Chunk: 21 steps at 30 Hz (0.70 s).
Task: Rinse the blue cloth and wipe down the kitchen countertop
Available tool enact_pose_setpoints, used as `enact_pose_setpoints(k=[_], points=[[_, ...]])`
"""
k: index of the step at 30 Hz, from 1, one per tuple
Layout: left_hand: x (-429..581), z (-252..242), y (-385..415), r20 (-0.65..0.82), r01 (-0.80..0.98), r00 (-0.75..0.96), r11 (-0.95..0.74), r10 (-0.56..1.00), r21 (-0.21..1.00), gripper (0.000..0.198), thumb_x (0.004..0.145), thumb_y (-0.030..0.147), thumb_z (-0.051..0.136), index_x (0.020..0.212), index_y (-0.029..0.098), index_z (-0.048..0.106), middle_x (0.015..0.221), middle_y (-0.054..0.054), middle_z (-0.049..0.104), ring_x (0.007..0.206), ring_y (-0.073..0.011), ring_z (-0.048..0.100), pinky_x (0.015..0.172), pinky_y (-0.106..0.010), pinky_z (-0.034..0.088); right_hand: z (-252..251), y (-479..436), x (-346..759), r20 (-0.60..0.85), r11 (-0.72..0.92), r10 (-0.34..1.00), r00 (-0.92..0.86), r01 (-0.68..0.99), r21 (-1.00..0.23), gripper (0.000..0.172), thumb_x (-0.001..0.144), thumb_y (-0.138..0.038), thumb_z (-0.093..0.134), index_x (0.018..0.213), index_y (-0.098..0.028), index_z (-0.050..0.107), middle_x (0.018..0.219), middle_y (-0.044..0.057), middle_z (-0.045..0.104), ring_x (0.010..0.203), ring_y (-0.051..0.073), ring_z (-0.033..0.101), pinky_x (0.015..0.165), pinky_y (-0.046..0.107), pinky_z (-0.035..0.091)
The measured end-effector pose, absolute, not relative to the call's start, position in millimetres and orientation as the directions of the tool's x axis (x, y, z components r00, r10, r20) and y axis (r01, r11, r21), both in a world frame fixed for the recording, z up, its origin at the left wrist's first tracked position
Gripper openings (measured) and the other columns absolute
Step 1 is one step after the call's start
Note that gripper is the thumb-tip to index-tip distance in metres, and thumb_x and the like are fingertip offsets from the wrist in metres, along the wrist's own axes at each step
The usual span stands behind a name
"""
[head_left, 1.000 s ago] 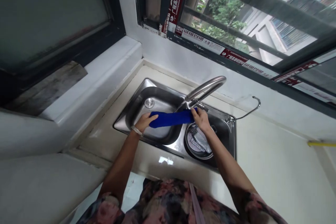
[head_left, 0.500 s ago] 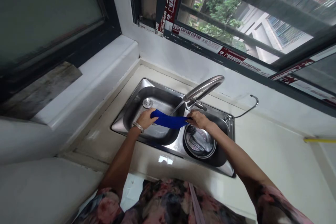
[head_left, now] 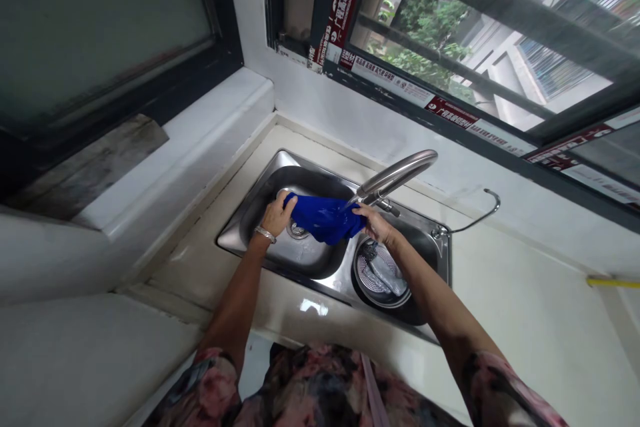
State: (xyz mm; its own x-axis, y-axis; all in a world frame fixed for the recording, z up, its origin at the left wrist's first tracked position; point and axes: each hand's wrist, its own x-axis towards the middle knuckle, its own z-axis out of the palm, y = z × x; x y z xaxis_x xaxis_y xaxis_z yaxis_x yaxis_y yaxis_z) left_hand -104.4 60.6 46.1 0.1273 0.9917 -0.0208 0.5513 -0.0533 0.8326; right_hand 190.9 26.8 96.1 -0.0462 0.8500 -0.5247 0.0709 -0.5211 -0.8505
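Observation:
A blue cloth [head_left: 325, 219] hangs slack over the left bowl of a steel double sink [head_left: 250, 213], just under the spout of the curved tap [head_left: 397, 175]. My left hand [head_left: 277, 215] is closed on the cloth's left end, a bracelet on its wrist. Closed on the cloth's right end, my right hand [head_left: 371, 223] sits near the divider between the bowls. The left bowl's drain [head_left: 297, 230] shows partly below the cloth.
In the small right bowl sits a round metal strainer basket [head_left: 383, 273] with something grey in it. A thin hooked pipe [head_left: 475, 213] rises behind the sink. Pale counter [head_left: 525, 307] runs right; a window and a white ledge stand behind. A yellow object [head_left: 613, 281] lies far right.
The cloth was stretched in a straight band between my hands; now my hands are closer together and farther back, and the cloth sags in a bunch over the left bowl.

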Motion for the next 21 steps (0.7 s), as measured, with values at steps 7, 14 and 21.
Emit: enact_pose_setpoints(k=[7, 14, 21], points=[[-99.2, 42.7, 65.4, -0.033, 0.524, 0.066, -0.007, 0.997, 0.852, 0.038, 0.1, 0.047, 0.046, 0.123, 0.023, 0.063, 0.099, -0.007, 0.074, 0.096, -0.0265, 0.07, 0.09, -0.033, 0.048, 95.6, 26.9, 184.3, -0.511, -0.518, 0.855, -0.085, -0.15, -0.842, 0.037, 0.064, -0.037, 0.079, 0.091, -0.024, 0.059, 0.072, -0.005, 0.066, 0.059, 0.013, 0.059, 0.057, 0.028, 0.053], [-91.6, 35.8, 64.0, -0.163, 0.53, -0.006, 0.142, 0.987, 0.836, 0.039, 0.102, 0.047, 0.041, 0.121, 0.025, 0.066, 0.108, -0.007, 0.074, 0.108, -0.0296, 0.068, 0.101, -0.04, 0.045, 85.8, 25.2, 178.3, -0.472, -0.471, 0.881, -0.037, -0.182, -0.863, 0.04, 0.062, -0.037, 0.08, 0.094, -0.025, 0.06, 0.08, -0.002, 0.071, 0.072, 0.018, 0.067, 0.069, 0.034, 0.058], [-99.1, 19.0, 49.8, -0.345, 0.396, 0.352, 0.196, 0.87, 0.897, 0.076, 0.078, 0.061, 0.074, 0.14, 0.022, 0.054, 0.125, -0.011, 0.071, 0.116, -0.0322, 0.066, 0.1, -0.041, 0.051, 83.9, 32.3, 172.7, -0.478, -0.468, 0.875, 0.078, -0.119, -0.876, 0.027, 0.066, -0.033, 0.073, 0.088, -0.025, 0.061, 0.074, -0.002, 0.069, 0.069, 0.018, 0.065, 0.071, 0.034, 0.059]])
